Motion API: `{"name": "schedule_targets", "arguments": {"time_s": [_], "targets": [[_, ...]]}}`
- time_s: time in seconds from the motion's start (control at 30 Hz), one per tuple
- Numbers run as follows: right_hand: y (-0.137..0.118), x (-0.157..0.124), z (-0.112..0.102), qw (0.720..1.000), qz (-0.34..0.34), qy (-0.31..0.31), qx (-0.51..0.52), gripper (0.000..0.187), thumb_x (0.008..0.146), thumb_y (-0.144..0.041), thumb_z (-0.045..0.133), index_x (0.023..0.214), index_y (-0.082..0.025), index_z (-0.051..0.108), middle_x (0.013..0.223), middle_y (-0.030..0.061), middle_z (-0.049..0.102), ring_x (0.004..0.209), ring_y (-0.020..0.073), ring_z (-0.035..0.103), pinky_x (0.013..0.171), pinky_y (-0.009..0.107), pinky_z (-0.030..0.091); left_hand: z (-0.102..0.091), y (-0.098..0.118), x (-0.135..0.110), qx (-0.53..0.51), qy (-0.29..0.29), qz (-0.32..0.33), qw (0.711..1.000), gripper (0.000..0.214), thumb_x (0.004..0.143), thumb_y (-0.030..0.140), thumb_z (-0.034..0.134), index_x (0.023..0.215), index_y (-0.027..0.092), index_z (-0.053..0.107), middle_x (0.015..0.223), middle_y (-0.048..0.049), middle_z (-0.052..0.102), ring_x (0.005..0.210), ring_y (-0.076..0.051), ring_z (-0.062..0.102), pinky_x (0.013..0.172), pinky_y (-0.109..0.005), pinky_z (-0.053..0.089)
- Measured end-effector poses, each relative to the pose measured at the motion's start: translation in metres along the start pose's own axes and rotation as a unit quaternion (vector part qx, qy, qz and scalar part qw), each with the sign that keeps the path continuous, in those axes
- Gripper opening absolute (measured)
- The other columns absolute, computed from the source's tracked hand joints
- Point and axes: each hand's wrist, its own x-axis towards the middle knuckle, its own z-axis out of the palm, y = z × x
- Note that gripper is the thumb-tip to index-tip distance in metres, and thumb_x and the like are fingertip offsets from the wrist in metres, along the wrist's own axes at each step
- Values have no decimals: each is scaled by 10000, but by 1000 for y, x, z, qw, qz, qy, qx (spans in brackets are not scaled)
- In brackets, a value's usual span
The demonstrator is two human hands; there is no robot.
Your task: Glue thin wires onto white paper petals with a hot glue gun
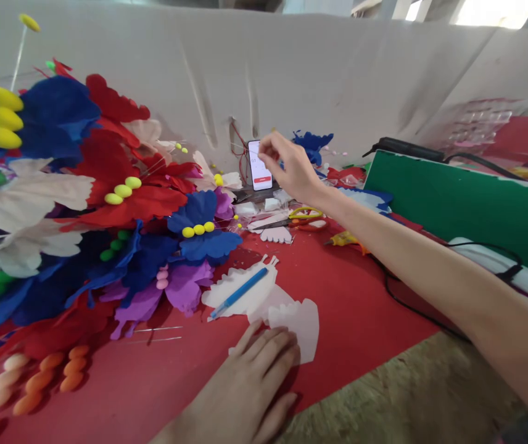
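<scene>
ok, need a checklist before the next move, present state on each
1. Left hand on the thin white sheet with a scalloped edge: ok, palm down, fingers over its near side.
2. Right hand away from that sheet: ok, raised by the upright phone with a lit white screen.
3. Right hand's grip empty: cannot tell, fingertips are curled together.
4. White scalloped cut-out uncovered: not ok, the slim blue pen lies across it.
5. Yellow-handled scissors with dark blades clear of both hands: ok, lying among scraps beyond the cut-out.
</scene>
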Motion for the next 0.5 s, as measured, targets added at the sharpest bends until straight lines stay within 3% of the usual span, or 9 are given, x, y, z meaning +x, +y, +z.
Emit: {"name": "schedule_targets", "arguments": {"time_s": [0.1,0.23,0.33,0.5], "targets": [[-33,-18,-19,999,-36,4,17,42,859,-156,381,853,-166,421,768,-2,494,683,96,448,690,248,380,1,1,-1,-8,28,-10,1000,377,877,239,430,1237,129,438,1260,-105,525,1193,-239,455,1030,-507,315],[-66,-63,-37,998,1,-62,20,115,871,-189,356,787,-176,433,719,-12,506,624,78,444,622,218,365,0,3,0,-37,30,-22,999,306,882,295,427,1161,196,500,1132,-44,594,1062,-210,541,1043,-494,301],[-75,-99,-48,993,40,-110,25,141,867,-217,362,774,-179,461,751,10,556,658,96,491,627,226,379,-2,3,-1,-33,29,-19,999,334,878,377,414,1137,195,521,1059,-48,619,995,-226,565,1029,-502,310],[-68,-138,-54,961,140,-237,39,160,856,-217,381,804,-178,528,788,29,616,686,117,553,646,241,414,1,1,-5,-30,43,-10,999,372,882,376,398,1172,166,496,1188,-72,572,1121,-236,498,1057,-485,261]]}}
